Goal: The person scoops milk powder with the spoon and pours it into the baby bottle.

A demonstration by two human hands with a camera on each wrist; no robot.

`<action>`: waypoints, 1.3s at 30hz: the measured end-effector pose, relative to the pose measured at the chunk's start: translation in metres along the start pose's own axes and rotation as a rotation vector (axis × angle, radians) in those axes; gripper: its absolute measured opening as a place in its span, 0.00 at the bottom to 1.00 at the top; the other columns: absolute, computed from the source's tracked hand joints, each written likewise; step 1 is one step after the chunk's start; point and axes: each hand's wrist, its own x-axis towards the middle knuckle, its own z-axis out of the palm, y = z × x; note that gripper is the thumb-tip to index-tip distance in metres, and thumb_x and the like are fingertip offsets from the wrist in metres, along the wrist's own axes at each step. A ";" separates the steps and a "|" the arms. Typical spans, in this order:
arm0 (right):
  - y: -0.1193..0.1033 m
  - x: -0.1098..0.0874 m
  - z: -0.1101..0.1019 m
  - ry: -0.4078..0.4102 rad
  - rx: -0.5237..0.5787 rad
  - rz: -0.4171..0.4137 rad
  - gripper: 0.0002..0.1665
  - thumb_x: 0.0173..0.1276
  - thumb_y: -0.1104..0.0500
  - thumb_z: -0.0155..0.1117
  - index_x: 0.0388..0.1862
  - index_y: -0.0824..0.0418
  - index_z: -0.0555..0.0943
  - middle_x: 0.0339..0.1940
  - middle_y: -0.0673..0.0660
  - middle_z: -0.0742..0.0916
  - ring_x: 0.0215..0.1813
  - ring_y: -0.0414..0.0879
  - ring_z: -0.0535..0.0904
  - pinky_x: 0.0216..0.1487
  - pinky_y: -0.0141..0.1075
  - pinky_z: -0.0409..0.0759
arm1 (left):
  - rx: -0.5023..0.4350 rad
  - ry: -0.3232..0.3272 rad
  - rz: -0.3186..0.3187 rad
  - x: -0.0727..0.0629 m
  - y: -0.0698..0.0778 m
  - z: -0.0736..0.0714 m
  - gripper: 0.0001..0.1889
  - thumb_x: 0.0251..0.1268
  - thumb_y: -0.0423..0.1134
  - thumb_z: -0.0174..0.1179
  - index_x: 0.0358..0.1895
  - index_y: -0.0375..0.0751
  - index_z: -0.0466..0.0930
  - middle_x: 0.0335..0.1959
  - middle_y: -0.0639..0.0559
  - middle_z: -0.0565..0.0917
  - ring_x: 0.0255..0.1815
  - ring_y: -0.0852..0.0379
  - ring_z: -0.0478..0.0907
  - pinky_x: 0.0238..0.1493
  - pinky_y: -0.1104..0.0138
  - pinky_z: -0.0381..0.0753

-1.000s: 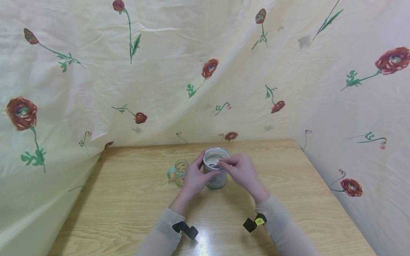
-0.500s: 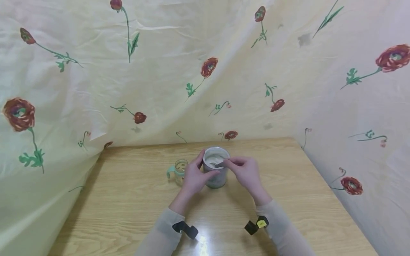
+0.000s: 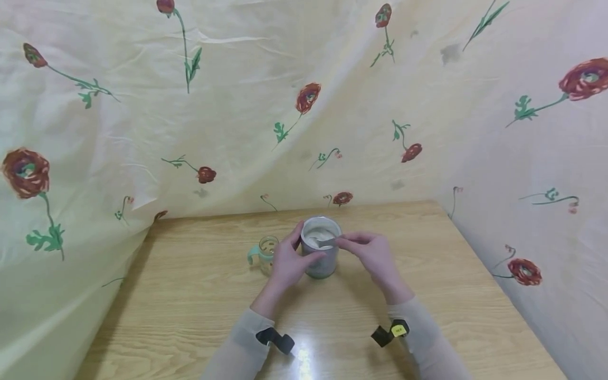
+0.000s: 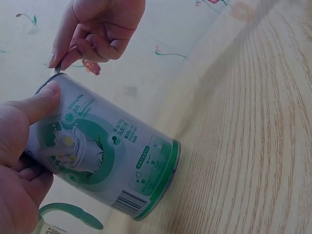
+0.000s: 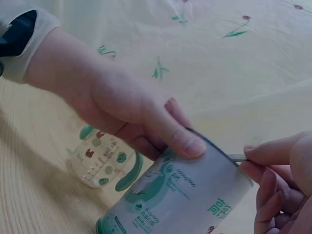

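Note:
A white and green milk powder tin [image 3: 322, 268] stands uncovered on the table, with white powder [image 3: 315, 232] inside. My left hand [image 3: 287, 264] grips its upper side; in the left wrist view, the thumb [image 4: 46, 100] lies near the rim. At the right of the opening, my right hand [image 3: 375, 257] pinches the handle of a grey spoon [image 3: 326, 243], its thumb and forefinger by the rim. The spoon's head reaches into the tin, at the powder; how much it carries is too small to tell. In the right wrist view, only a short stretch of handle [image 5: 237, 157] shows.
Just left of the tin is a clear patterned cup [image 3: 267, 257] with a mint-green handle [image 3: 253, 255], partly behind my left hand. The wooden table [image 3: 199, 295] meets a flower-printed cloth [image 3: 247, 121] at the back and sides.
My right hand has drawn back a little to the right with the spoon, and more of the spoon shows above the powder. My left hand keeps its hold on the tin.

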 end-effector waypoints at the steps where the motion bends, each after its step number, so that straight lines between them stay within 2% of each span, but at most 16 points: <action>1: 0.000 0.000 -0.001 -0.003 0.003 0.009 0.21 0.66 0.48 0.82 0.49 0.62 0.92 0.46 0.55 0.94 0.56 0.49 0.86 0.62 0.43 0.79 | -0.002 0.000 0.000 0.000 0.000 0.000 0.54 0.57 0.43 0.83 0.83 0.33 0.61 0.79 0.41 0.70 0.78 0.45 0.69 0.77 0.56 0.71; 5: 0.001 0.000 -0.003 0.026 0.026 0.030 0.22 0.70 0.47 0.79 0.51 0.63 0.90 0.48 0.55 0.93 0.56 0.49 0.85 0.63 0.44 0.77 | -0.007 0.004 -0.007 0.001 0.000 0.000 0.54 0.57 0.43 0.84 0.83 0.33 0.61 0.80 0.40 0.70 0.78 0.45 0.69 0.77 0.56 0.71; 10: 0.006 0.002 -0.001 0.118 0.149 -0.005 0.20 0.74 0.51 0.76 0.51 0.67 0.88 0.46 0.54 0.93 0.55 0.48 0.86 0.64 0.42 0.78 | -0.005 0.004 -0.021 0.004 0.001 -0.001 0.54 0.56 0.43 0.84 0.83 0.35 0.61 0.80 0.40 0.69 0.79 0.44 0.69 0.77 0.57 0.71; 15: 0.012 0.004 0.001 0.173 0.143 -0.091 0.17 0.73 0.55 0.77 0.49 0.69 0.88 0.44 0.54 0.93 0.49 0.48 0.87 0.53 0.36 0.84 | -0.009 -0.007 -0.036 0.009 0.001 -0.002 0.54 0.56 0.42 0.84 0.83 0.35 0.61 0.81 0.41 0.67 0.80 0.45 0.67 0.77 0.59 0.70; 18: 0.015 0.004 0.001 0.183 0.130 -0.124 0.16 0.73 0.56 0.77 0.49 0.68 0.88 0.43 0.55 0.92 0.46 0.47 0.87 0.46 0.33 0.84 | -0.007 -0.009 -0.045 0.010 0.000 -0.003 0.54 0.56 0.42 0.84 0.83 0.35 0.61 0.82 0.41 0.66 0.80 0.46 0.67 0.77 0.58 0.70; 23: 0.021 0.004 0.002 0.213 0.159 -0.149 0.14 0.74 0.59 0.75 0.48 0.69 0.87 0.42 0.53 0.92 0.44 0.46 0.86 0.44 0.33 0.84 | 0.005 -0.014 -0.056 0.010 0.001 -0.002 0.54 0.56 0.44 0.84 0.83 0.35 0.61 0.82 0.42 0.66 0.80 0.46 0.67 0.77 0.58 0.70; 32: 0.024 0.004 0.005 0.215 0.205 -0.166 0.14 0.75 0.61 0.74 0.48 0.72 0.85 0.43 0.53 0.92 0.46 0.49 0.88 0.50 0.34 0.87 | 0.001 -0.012 -0.055 0.009 0.003 -0.002 0.54 0.56 0.42 0.84 0.83 0.35 0.61 0.82 0.42 0.67 0.80 0.46 0.67 0.77 0.59 0.70; 39: 0.028 0.004 0.004 0.238 0.199 -0.154 0.15 0.76 0.58 0.73 0.48 0.72 0.85 0.42 0.52 0.92 0.46 0.49 0.87 0.47 0.32 0.85 | 0.015 -0.020 -0.055 0.010 0.000 -0.002 0.54 0.57 0.43 0.84 0.83 0.36 0.61 0.82 0.43 0.66 0.80 0.47 0.66 0.77 0.58 0.70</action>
